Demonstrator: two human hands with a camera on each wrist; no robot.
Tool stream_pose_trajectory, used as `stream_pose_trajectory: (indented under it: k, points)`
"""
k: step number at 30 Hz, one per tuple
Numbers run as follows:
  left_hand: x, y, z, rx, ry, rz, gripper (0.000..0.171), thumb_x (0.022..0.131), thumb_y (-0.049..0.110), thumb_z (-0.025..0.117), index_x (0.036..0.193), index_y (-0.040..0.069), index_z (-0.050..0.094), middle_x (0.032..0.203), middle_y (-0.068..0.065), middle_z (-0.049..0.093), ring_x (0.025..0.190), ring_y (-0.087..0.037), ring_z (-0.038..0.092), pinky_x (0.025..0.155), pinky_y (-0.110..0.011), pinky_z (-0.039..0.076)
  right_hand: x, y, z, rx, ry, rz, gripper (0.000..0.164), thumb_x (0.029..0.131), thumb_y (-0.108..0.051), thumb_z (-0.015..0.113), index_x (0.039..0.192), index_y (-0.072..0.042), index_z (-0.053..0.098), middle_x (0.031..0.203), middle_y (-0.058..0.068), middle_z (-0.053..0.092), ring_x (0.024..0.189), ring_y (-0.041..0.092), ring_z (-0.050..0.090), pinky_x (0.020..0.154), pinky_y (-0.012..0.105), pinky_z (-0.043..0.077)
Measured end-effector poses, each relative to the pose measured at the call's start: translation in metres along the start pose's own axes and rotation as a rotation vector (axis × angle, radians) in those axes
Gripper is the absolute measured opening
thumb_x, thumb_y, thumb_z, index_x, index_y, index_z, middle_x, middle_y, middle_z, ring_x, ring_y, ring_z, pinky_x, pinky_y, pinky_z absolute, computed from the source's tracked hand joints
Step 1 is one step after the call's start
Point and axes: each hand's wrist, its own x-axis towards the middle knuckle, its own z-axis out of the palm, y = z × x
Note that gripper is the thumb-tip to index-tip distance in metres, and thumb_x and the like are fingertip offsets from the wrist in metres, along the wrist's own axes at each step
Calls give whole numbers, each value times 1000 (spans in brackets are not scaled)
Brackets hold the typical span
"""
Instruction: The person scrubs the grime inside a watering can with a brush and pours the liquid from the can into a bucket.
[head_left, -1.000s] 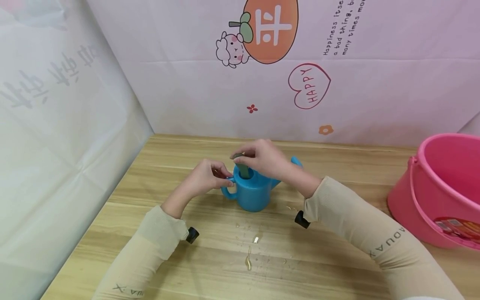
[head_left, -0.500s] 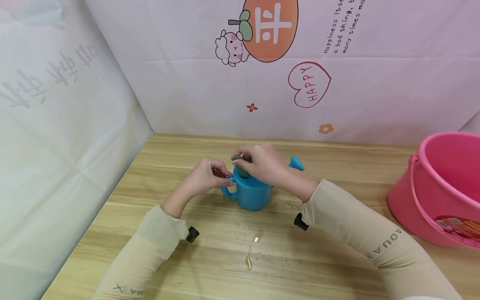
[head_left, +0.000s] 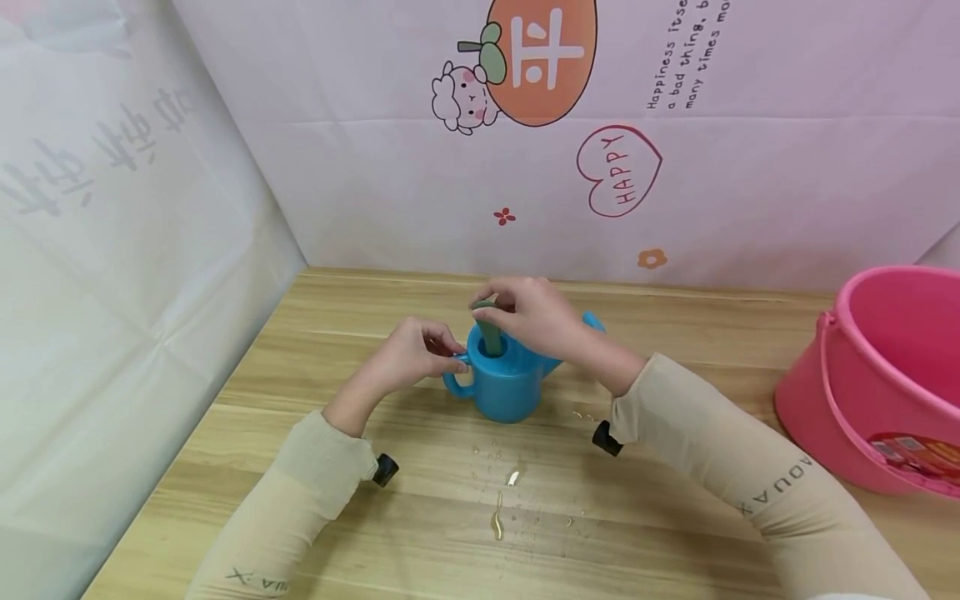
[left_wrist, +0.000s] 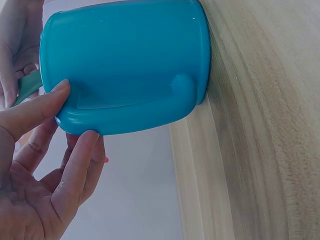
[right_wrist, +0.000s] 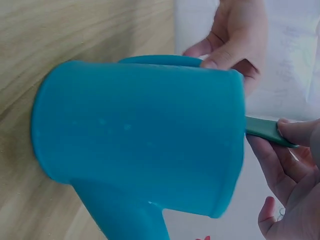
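Blue and upright, the watering can (head_left: 506,393) stands on the wooden table (head_left: 420,542), near the printed cloth (head_left: 390,192) behind. The left hand (head_left: 411,354) pinches the top of the can's handle (left_wrist: 140,118) between thumb and fingers. The right hand (head_left: 534,318) grips the upper end of a green stick (head_left: 491,339) whose lower part sits in the can's top opening, the tip hidden inside. Spilled water (head_left: 497,523) lies on the table in front of the can; a pink bucket (head_left: 813,408) stands well apart, to the right.
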Motion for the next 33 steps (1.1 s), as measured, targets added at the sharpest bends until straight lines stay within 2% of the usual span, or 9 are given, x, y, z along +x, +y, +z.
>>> stream_pose_trajectory:
  k: [3,8,14,17,20,23,27,30,33]
  points:
    - [0,0,0,-5,2,0,7,89,5,81,90,0,75,91,-8,71,76,-22,65,75,-48,60,1,0,0,9,-6,2,21,101,-18,69,120,-9,73,77,-1,70,71,18,64,67,33,51]
    - [1,0,0,-10,-1,-5,7,89,5,81,91,1,76,91,-8,71,77,-22,65,75,-46,60,1,-1,-2,28,53,-5,17,99,-16,70,114,-7,72,81,2,72,74,20,68,72,37,55]
    - [1,-1,0,-6,0,-5,7,89,5,80,91,1,75,90,-8,71,76,-22,64,76,-51,59,1,2,0,40,-42,-9,18,99,-18,72,111,-5,73,86,1,74,79,17,69,76,37,57]
    - [2,-1,0,-11,-1,0,7,89,5,81,90,1,75,91,-8,71,76,-22,65,76,-52,59,2,1,-3,84,-22,-14,16,98,-16,72,109,-4,74,85,2,74,80,18,69,77,39,57]
    - [1,0,-1,-7,1,2,7,89,6,81,90,1,75,91,-8,72,76,-23,65,73,-45,60,5,0,-6,108,-14,-17,16,98,-16,72,109,-5,76,83,1,74,79,19,68,76,38,55]
    - [1,0,-1,4,2,1,7,89,6,81,90,1,75,91,-8,72,76,-22,65,70,-38,59,8,2,-7,106,-83,-35,17,98,-16,72,110,-5,77,82,1,74,77,18,66,74,35,53]
    - [1,0,-1,9,-3,-6,8,89,6,81,92,1,76,92,-8,71,77,-21,64,71,-37,60,13,5,-8,96,-199,-74,19,99,-15,71,112,-3,77,96,4,76,88,18,68,82,35,55]
    - [1,0,-1,7,-6,-8,8,89,6,80,93,0,76,91,-8,71,77,-21,64,72,-40,60,15,6,-13,110,-227,-72,22,101,-13,68,117,-1,75,110,8,75,102,23,70,94,43,55]
    - [1,0,-1,0,-7,-6,8,89,5,80,93,0,76,90,-8,71,76,-21,63,73,-45,60,18,8,-17,131,-225,-51,24,102,-12,66,121,0,73,113,11,74,106,27,69,99,48,52]
